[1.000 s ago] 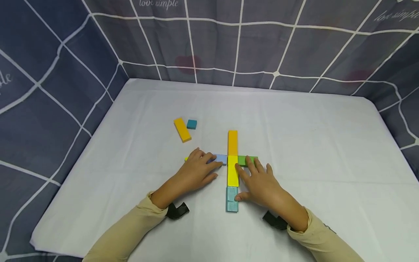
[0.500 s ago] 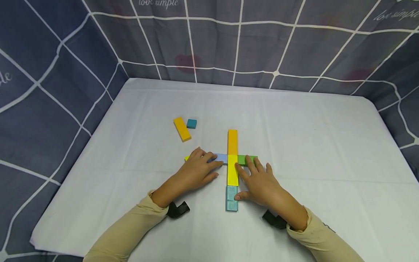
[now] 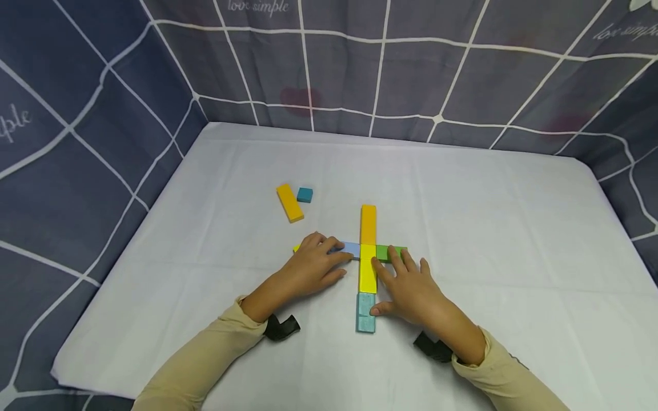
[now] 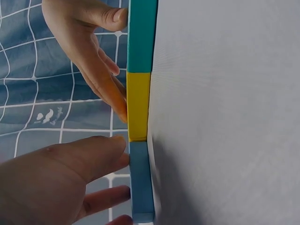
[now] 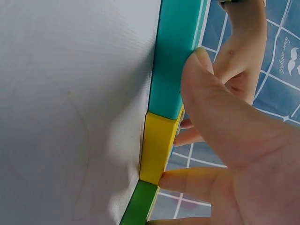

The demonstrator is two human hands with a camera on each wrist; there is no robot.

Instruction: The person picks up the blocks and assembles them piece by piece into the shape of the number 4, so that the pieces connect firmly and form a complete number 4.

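Flat blocks form a cross on the white tabletop. Its upright has an orange block (image 3: pixel 368 225) at the far end, a yellow block (image 3: pixel 367 277) in the middle and a teal block (image 3: pixel 365 324) nearest. A light blue block (image 3: pixel 352 249) makes the left arm, a green block (image 3: pixel 382 253) the right. My left hand (image 3: pixel 308 268) rests its spread fingers on the light blue block, covering most of that arm; a yellow tip (image 3: pixel 296 248) shows beyond. With my right hand (image 3: pixel 413 294), fingers spread, I touch the green, yellow and teal blocks, thumb (image 5: pixel 199 70) against the teal.
Farther back on the left, a loose orange block (image 3: pixel 290 203) lies beside a small teal block (image 3: pixel 305 195). Dark gridded cloth (image 3: pixel 339 68) hangs along the back and sides of the white table (image 3: pixel 488 217).
The head view has shifted slightly. Both hands and the blocks keep the same places relative to one another.
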